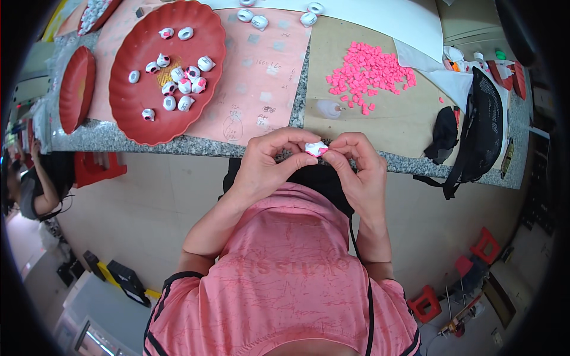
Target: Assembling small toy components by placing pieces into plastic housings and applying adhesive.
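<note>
Head camera view: a person in a pink shirt (285,267) works at a speckled grey worktop (199,146), both hands meeting at the centre of the frame. Fingers of the left hand (265,161) and the right hand (363,171) pinch a small white-and-pink piece (316,148) from either side, just at the worktop's near edge. Similar white pieces (185,86), several with pink parts, lie in a large scalloped red plate (127,47) at the upper left of the frame, beside a smaller red dish (77,89). A few more white rings (259,22) sit at the top centre, near the upper edge of a pink sheet (252,83) marked with handwriting. Right of centre, loose bright pink bits (371,71) are heaped on a brown sheet (404,133), with a small translucent bottle (328,109) near the pile's lower left. A black bag (485,133) and a dark cloth (442,133) lie at the right end of the worktop. Another person's arm (47,184) shows at the far left, near a red stool (95,171).
</note>
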Demonstrator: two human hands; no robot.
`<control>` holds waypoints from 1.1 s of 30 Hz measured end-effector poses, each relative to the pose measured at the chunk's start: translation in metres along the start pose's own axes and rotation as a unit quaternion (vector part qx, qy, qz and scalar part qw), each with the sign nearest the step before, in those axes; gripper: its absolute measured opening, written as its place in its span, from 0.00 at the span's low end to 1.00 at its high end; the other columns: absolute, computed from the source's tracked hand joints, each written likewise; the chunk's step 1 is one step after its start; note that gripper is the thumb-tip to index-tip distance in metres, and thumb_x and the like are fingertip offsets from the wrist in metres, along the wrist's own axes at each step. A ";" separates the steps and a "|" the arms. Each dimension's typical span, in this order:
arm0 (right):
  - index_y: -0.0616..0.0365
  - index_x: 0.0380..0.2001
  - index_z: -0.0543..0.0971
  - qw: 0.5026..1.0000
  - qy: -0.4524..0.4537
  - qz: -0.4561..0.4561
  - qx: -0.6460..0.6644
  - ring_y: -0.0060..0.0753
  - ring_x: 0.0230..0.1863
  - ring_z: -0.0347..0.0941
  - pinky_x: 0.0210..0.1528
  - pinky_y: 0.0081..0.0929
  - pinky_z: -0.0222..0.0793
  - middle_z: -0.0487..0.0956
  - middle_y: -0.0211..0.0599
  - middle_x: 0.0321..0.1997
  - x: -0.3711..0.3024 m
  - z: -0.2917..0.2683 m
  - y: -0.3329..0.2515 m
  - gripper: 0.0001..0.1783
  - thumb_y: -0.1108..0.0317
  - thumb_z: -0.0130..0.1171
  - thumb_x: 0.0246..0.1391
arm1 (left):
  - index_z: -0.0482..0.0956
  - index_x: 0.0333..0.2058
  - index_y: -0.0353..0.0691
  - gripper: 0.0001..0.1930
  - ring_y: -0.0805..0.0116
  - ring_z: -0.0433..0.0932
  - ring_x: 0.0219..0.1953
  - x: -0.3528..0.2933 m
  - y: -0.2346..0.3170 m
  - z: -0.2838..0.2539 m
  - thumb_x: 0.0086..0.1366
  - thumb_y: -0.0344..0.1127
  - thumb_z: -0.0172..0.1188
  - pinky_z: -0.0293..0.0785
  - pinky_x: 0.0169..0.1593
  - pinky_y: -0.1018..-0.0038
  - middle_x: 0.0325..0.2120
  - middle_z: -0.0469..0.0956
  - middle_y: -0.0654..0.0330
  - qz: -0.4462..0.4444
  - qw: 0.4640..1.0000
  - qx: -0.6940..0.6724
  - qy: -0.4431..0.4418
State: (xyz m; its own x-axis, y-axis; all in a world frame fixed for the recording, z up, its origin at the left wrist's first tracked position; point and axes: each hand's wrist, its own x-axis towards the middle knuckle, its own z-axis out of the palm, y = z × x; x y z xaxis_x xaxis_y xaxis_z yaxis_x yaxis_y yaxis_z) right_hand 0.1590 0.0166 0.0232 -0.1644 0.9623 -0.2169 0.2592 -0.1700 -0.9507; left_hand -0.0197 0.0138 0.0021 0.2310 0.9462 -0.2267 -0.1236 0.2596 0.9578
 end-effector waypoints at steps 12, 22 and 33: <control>0.62 0.30 0.77 0.988 0.051 -0.133 -0.065 0.13 0.24 0.64 0.25 0.13 0.60 0.75 0.28 0.29 0.007 0.003 -0.004 0.06 0.80 0.60 0.47 | 0.76 0.42 0.33 0.14 0.75 0.75 0.39 0.001 0.000 -0.002 0.55 0.21 0.60 0.72 0.42 0.80 0.39 0.77 0.58 0.034 0.999 0.037 -0.001; 0.62 0.32 0.77 0.989 0.083 -0.103 -0.061 0.17 0.24 0.67 0.25 0.15 0.62 0.75 0.33 0.29 0.012 -0.006 -0.001 0.07 0.79 0.60 0.47 | 0.76 0.42 0.32 0.14 0.75 0.76 0.38 0.000 0.001 -0.001 0.55 0.21 0.60 0.73 0.43 0.79 0.37 0.77 0.59 -0.001 1.000 0.024 0.004; 0.63 0.29 0.79 0.984 0.068 -0.088 -0.139 0.16 0.23 0.67 0.25 0.15 0.62 0.76 0.32 0.28 0.023 -0.014 0.025 0.03 0.78 0.58 0.48 | 0.74 0.44 0.31 0.15 0.76 0.76 0.38 -0.001 0.000 -0.004 0.55 0.20 0.59 0.73 0.44 0.80 0.36 0.78 0.60 -0.032 0.997 -0.074 0.017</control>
State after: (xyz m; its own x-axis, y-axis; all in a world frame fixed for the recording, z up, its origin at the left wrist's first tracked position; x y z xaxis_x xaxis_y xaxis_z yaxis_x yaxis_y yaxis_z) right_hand 0.1751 0.0377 -0.0019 -0.1050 0.9945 -0.0044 0.4911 0.0480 -0.8698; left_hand -0.0239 0.0137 0.0020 0.2110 0.9321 -0.2945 -0.2504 0.3428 0.9054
